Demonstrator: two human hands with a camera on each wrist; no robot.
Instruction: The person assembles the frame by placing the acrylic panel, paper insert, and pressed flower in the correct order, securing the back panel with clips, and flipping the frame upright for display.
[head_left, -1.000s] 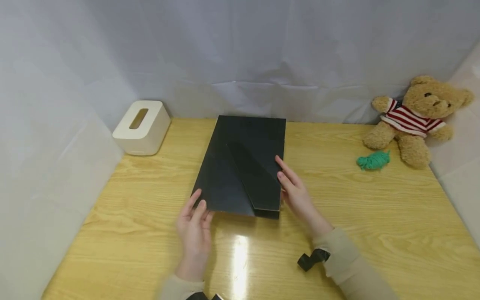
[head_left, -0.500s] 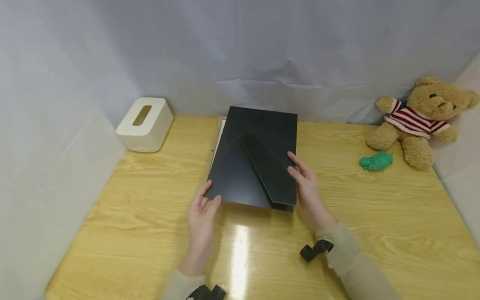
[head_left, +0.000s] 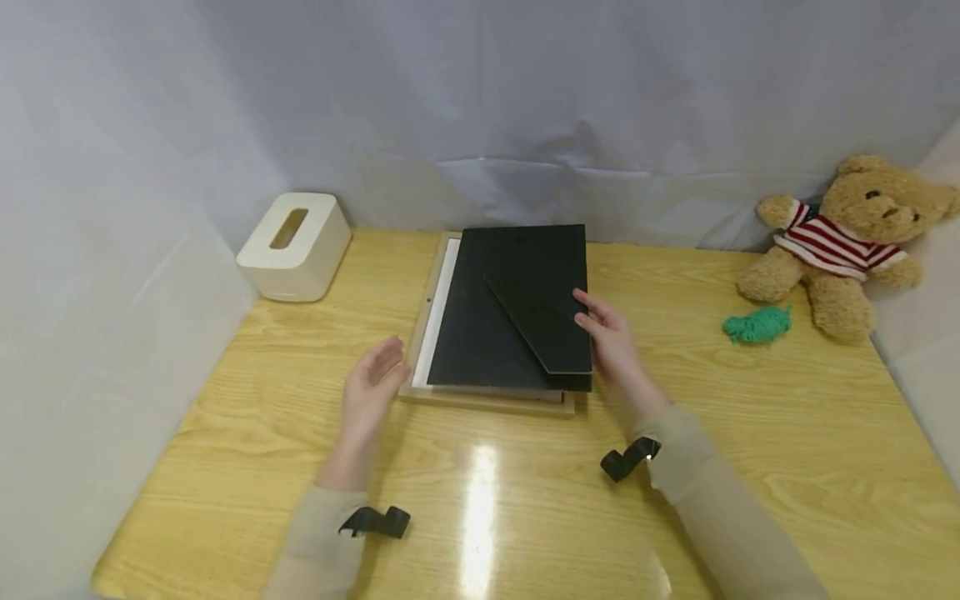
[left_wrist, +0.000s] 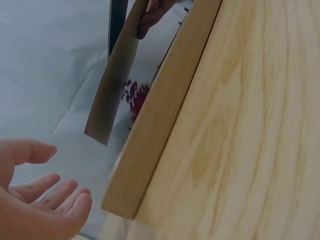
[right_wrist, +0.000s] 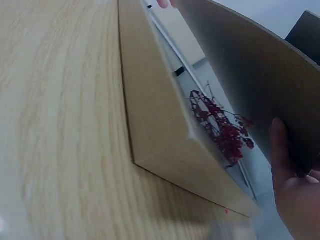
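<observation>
A black picture-frame backboard with a flat stand leg lies over a light wooden picture frame in the head view. My right hand grips the board's right edge; in the right wrist view its thumb lies along the brown underside. My left hand is off the board, fingers spread and slightly bent, just beside the frame's near left corner. Both wrist views show the board raised at an angle over the frame's wooden edge. Dark red sprigs show between board and frame.
A white tissue box stands at the back left. At the right are a teddy bear in a striped shirt and a bundle of green cord. Grey-white cloth hangs behind the wooden table.
My left hand has let go of the board's near left corner and moved left. The board first shifted right and up, then its near edge drew back, exposing the frame's left and near sides.
</observation>
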